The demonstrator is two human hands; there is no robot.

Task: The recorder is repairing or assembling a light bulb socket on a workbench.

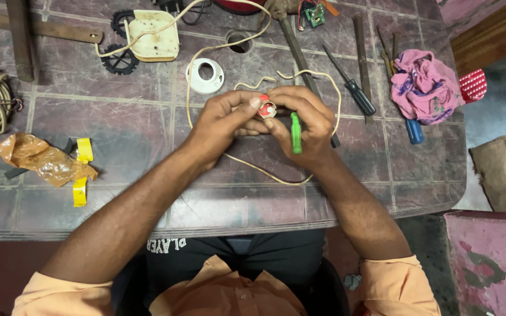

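Left hand [221,120] pinching small red-and-white round part [267,108]; right hand [306,126] closed around green screwdriver [295,133], above tiled table [124,129].

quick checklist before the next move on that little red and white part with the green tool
1. Left hand pinching the small red and white part: ok.
2. Right hand holding the green tool: ok.
3. Tool tip seated in the part: cannot tell, fingers hide it.
4. Cream wire free of the hands: not ok, it loops around and under them.
5. Spare black-handled screwdriver lying beside the right hand: ok.
6. White ring fitting lying beyond the left hand: ok.
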